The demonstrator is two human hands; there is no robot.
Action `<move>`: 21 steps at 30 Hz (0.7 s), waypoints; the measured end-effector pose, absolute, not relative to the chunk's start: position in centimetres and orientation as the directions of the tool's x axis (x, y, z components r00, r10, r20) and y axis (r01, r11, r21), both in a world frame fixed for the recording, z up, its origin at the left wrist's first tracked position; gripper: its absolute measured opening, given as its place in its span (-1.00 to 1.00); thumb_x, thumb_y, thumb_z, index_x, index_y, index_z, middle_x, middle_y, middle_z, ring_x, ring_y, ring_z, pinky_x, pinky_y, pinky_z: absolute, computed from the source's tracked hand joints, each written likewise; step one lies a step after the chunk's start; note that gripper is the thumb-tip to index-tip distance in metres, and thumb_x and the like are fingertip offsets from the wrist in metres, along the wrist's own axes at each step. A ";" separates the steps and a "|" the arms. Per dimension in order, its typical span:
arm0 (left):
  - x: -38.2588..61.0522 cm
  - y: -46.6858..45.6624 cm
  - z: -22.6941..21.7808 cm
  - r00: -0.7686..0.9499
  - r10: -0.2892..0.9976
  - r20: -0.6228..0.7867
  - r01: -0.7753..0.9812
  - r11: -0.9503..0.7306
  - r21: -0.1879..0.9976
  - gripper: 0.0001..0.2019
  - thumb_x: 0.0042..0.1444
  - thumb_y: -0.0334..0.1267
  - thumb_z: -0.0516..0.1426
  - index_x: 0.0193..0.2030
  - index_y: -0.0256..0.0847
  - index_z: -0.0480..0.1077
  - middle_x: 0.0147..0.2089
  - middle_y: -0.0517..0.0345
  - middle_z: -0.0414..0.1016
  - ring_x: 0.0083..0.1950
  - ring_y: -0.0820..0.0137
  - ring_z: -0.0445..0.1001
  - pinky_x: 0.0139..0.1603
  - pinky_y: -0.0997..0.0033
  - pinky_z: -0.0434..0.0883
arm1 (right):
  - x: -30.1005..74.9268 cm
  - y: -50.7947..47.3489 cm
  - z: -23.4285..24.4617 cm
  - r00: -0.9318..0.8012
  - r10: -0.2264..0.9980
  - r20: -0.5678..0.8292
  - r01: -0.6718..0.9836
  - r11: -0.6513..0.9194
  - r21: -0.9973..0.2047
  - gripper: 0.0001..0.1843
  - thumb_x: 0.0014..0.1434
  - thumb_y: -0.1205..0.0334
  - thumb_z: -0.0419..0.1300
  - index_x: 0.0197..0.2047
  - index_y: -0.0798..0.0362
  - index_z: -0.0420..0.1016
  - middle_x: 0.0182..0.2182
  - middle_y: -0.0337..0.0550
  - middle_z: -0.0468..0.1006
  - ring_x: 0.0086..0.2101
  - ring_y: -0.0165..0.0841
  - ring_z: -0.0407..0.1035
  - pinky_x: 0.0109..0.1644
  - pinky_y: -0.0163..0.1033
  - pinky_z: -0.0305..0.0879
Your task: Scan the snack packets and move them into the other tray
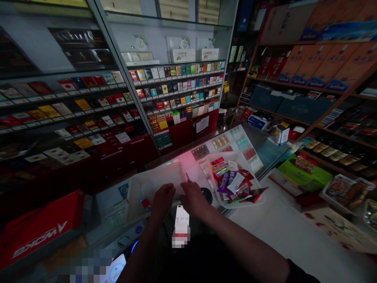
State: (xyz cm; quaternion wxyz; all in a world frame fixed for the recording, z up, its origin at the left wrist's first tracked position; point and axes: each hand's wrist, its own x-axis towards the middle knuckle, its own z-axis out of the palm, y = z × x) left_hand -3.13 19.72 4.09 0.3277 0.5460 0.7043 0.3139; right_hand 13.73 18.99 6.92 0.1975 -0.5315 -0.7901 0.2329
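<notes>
My left hand (163, 199) is over the right part of a whitish plastic bin (159, 177), its fingers curled inward. Whatever they may hold is too dark and small to make out. My right hand (193, 198) is at the bin's right rim, fingers bent down and close together; their tips are partly hidden. Beside the left hand, a small red and blue packet (145, 203) lies in the bin. To the right stands a second whitish bin (257, 200), filled with wrapped snacks, among them purple packets (226, 181). Below my hands is a phone (181, 220) showing a timer.
The bins stand on a glass counter (262, 141) with flat packs displayed. A red box (47, 228) is on the left, a green box (306, 173) on the right. Shelves of cigarette packs (176, 84) rise behind. A round black object (207, 195) sits between the bins.
</notes>
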 end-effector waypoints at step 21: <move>13.9 20.7 9.4 0.232 0.970 -0.077 0.300 0.003 0.954 -0.77 0.16 -0.26 0.13 -0.05 -0.16 0.47 -0.05 0.05 0.60 -0.04 0.29 0.55 -0.04 0.34 0.43 | 34.5 24.5 4.4 0.296 0.948 -0.118 0.864 -0.319 -0.389 -0.62 0.25 0.26 0.09 0.10 0.17 0.47 -0.05 0.15 0.59 -0.04 -0.18 0.49 0.02 -0.21 0.30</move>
